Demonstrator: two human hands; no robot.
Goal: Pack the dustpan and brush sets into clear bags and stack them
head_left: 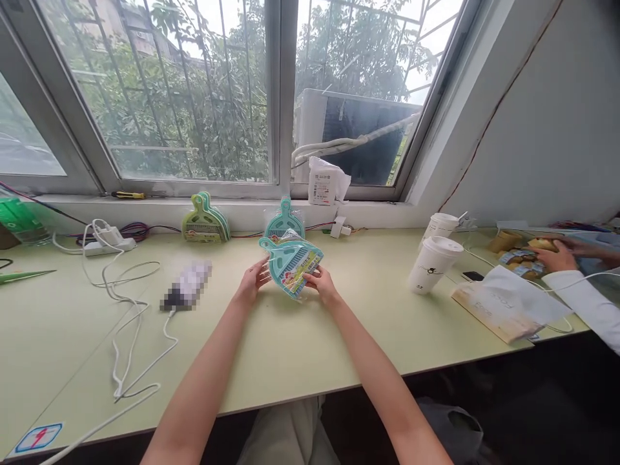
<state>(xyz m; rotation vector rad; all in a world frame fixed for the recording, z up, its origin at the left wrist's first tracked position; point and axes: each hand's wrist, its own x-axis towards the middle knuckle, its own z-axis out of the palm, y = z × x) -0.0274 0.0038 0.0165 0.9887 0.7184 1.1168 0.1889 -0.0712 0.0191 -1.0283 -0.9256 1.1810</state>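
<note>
Between my hands is a teal mini dustpan-and-brush set (293, 263) in clear wrapping, tilted, with a colourful label on its front. My left hand (252, 281) is curled around its left edge, fingers partly hidden behind it. At the lower right corner, my right hand (320, 284) grips it with the thumb on the front. Just behind stands another teal dustpan set (285, 219), leaning against the window ledge and partly covered. Further left, a group of green and teal dustpan sets (206, 219) leans there too.
On the left lie a white cable (130, 303), a power strip (110, 245) and a blurred phone-like object (188, 286). Paper cups (433, 265) and a tissue pack (508, 303) stand to the right. Another person's hand (557, 257) holds something at far right.
</note>
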